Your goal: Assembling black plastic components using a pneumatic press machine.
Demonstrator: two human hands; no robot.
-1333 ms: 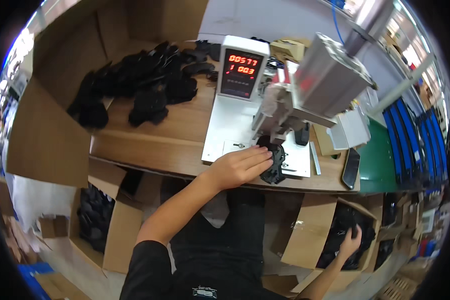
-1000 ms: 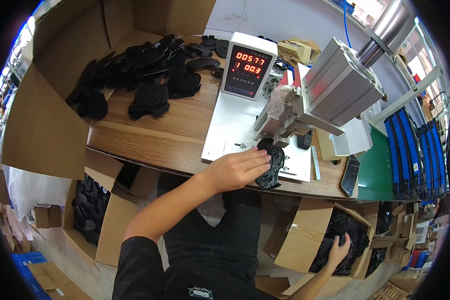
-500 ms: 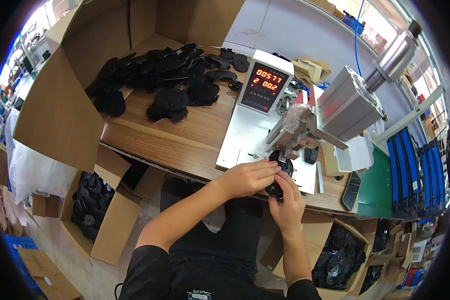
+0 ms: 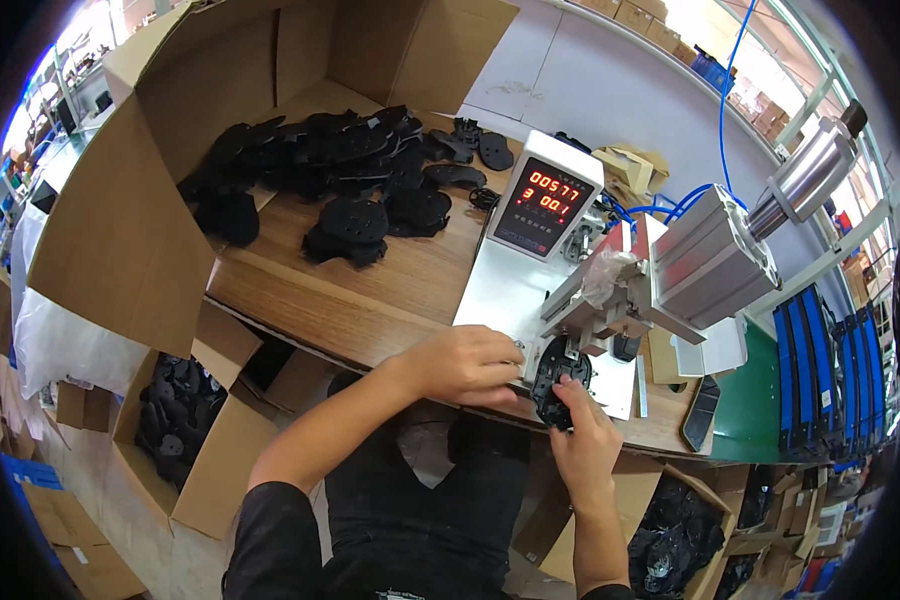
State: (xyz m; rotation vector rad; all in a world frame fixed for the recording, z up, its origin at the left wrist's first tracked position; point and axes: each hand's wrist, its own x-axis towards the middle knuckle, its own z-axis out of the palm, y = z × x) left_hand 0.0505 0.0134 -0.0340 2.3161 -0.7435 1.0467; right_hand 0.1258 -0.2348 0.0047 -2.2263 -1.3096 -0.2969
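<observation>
A rounded, sole-shaped black plastic part (image 4: 547, 390) lies under the head of a small metal press (image 4: 598, 325), at the front edge of its white base plate. My right hand (image 4: 587, 432) grips the part's near right side, thumb and fingers closed on it. To the left of the part, my left hand (image 4: 467, 366) hovers by the plate's front edge, its fingers stretched out and nothing in them. Behind the press head stands a counter box (image 4: 548, 195) with lit red digits.
Similar black parts (image 4: 350, 222) are heaped on the wooden table by a large open carton (image 4: 120, 230). Cartons of black pieces (image 4: 175, 430) stand below. A phone (image 4: 702, 412) lies at the table's right end, near blue-and-black racks (image 4: 808, 345).
My left hand has come off the black part and moved left. My right hand stays on it, slightly lower in view. The counter's lower digits have changed, and the whole view has shifted.
</observation>
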